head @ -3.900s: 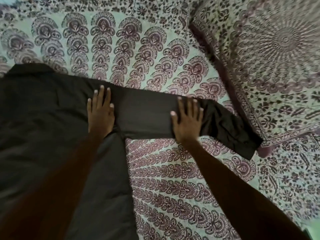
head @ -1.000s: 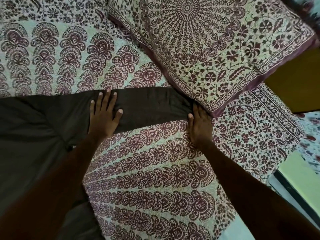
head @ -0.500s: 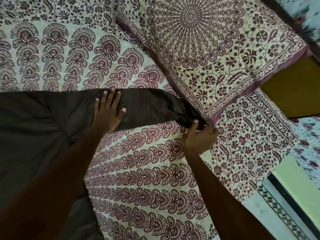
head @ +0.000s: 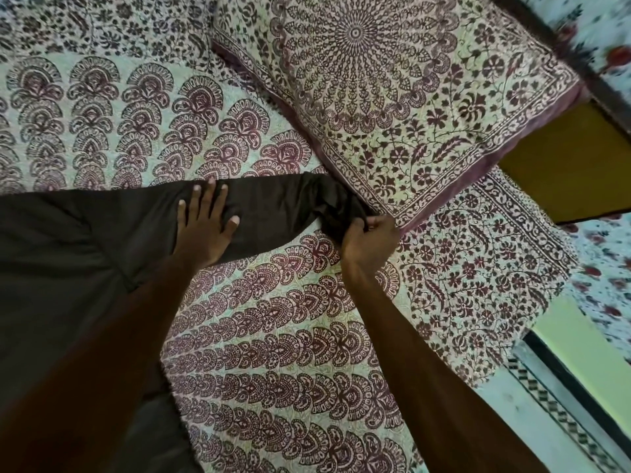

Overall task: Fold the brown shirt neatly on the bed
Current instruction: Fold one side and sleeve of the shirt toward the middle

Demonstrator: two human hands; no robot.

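The brown shirt (head: 61, 254) lies spread on the patterned bed (head: 273, 353), its body at the left and one sleeve (head: 273, 213) stretching right toward the pillow. My left hand (head: 205, 227) presses flat on the sleeve near the shoulder, fingers spread. My right hand (head: 368, 240) is closed on the bunched cuff end of the sleeve, right beside the pillow's corner. The lower part of the shirt is hidden under my left arm.
A large pillow (head: 392, 97) in matching maroon print lies at the upper right, its corner touching the sleeve end. The bed's right edge drops to a green and tiled floor (head: 580, 370). A yellow-brown panel (head: 563, 162) sits beyond the pillow.
My right hand went from lying flat at the sleeve end to pinching and gathering the cuff, lifting it slightly. My left hand stays pressed on the sleeve.
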